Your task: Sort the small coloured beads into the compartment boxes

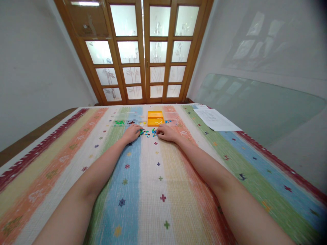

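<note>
Both my arms reach far forward across a striped, multicoloured cloth (153, 183). My left hand (132, 132) rests knuckles-up on the cloth, fingers curled, at the left edge of a small heap of tiny coloured pieces (148, 132). My right hand (166, 132) lies at the heap's right edge, fingers curled down onto the pieces. Whether either hand holds a piece is too small to tell. Just beyond the heap stands an orange tray (155, 118) with a clear compartment box (127, 119) to its left, holding green and dark pieces.
A white printed sheet (216, 119) lies at the back right of the cloth. A glass pane (255, 105) leans against the right wall. Wooden doors with frosted panes (143, 51) stand behind the table. A brown table edge (30, 137) shows at left.
</note>
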`<state>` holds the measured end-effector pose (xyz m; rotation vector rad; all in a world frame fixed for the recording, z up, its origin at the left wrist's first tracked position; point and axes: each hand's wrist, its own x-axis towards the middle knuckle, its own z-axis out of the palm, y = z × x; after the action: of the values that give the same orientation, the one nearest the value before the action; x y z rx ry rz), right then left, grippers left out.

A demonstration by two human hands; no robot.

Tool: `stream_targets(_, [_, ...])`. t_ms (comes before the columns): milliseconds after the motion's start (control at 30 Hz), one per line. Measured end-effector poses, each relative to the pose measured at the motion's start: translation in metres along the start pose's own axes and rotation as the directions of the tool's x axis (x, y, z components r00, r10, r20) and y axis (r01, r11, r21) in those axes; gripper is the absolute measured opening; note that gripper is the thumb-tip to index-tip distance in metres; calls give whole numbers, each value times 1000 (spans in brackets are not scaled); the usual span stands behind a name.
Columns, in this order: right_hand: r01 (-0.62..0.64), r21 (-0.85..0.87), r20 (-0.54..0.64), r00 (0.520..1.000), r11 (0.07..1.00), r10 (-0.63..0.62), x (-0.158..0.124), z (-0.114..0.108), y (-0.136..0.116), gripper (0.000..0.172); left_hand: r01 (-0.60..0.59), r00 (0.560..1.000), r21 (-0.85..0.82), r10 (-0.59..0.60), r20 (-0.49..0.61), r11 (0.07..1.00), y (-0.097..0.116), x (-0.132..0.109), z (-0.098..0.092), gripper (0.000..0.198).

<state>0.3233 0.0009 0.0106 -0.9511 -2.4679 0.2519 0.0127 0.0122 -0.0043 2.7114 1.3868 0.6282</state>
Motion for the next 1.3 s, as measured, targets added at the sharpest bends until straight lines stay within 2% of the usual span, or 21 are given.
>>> stream_targets(167, [16, -18, 10, 1000, 1000, -16, 1, -3, -8, 13, 46, 998, 47, -44, -34, 998, -4, -1, 0, 31])
stream_targets(267, [9, 8, -30, 1000, 1000, -9, 0, 0, -9, 10, 79, 995, 67, -75, -58, 995, -7, -1, -1, 30])
stream_targets(367, [-73, 78, -99, 992, 994, 80, 0, 3, -7, 8, 116, 991, 43, -113, -69, 992, -12, 0, -3, 34])
stream_targets(500, [-194, 165, -192, 955, 967, 225, -1, 4, -1, 10, 155, 985, -10, -156, -76, 988, -15, -1, -4, 35])
stream_targets(767, [-262, 257, -407, 844, 930, 350, -2, -1, 21, 15, 69, 997, -37, -71, -41, 997, -11, -1, -4, 33])
stream_targets(867, [-320, 291, -465, 776, 901, 426, -2, -1, 35, 17, 28, 999, -66, -30, -26, 997, -10, -1, -4, 32])
stream_targets(1067, [-433, 342, -520, 652, 834, 551, -5, -4, 59, 27, 31, 999, -60, -32, -15, 998, -7, -1, -6, 30])
stream_targets(1167, [-461, 353, -531, 618, 814, 580, -7, -5, 66, 34, 7, 1000, -43, -8, -21, 999, -6, -2, -7, 29])
stream_targets(1300, [-437, 347, -579, 597, 830, 556, -8, -3, 72, 38, 14, 999, -21, -15, -38, 1000, -6, -2, -8, 24])
